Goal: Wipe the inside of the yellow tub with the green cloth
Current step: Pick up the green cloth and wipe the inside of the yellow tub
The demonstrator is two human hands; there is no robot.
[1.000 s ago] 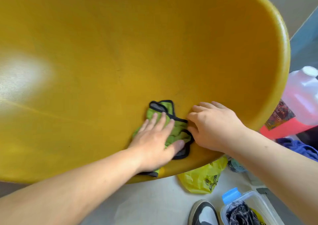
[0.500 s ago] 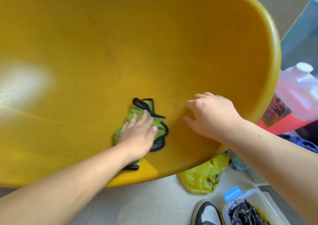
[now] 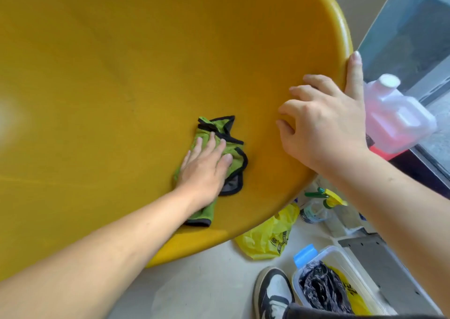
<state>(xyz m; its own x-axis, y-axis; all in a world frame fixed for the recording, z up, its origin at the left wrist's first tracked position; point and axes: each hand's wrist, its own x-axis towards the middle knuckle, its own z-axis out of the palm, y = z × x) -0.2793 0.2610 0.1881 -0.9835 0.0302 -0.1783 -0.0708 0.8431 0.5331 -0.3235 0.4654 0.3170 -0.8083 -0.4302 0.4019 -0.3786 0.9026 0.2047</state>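
A big yellow tub point(image 3: 146, 62) is tipped toward me and fills most of the view. A crumpled green cloth point(image 3: 232, 156) with black edging lies on its inner wall near the lower rim. My left hand point(image 3: 204, 167) presses flat on the cloth with straight fingers. My right hand point(image 3: 323, 123) holds the tub's right rim, thumb over the outer edge and fingers curled against the inner wall.
On the floor below the rim lie a yellow plastic bag point(image 3: 267, 235), a spray bottle point(image 3: 316, 204) and a clear box point(image 3: 341, 282) holding black and yellow bags. A jug of pink liquid point(image 3: 399, 121) stands at the right. A black-and-white shoe point(image 3: 272, 292) is at the bottom.
My left hand has slid the cloth leftward over the inner wall, away from my right hand. My right hand has moved up the wall and taken hold of the right rim.
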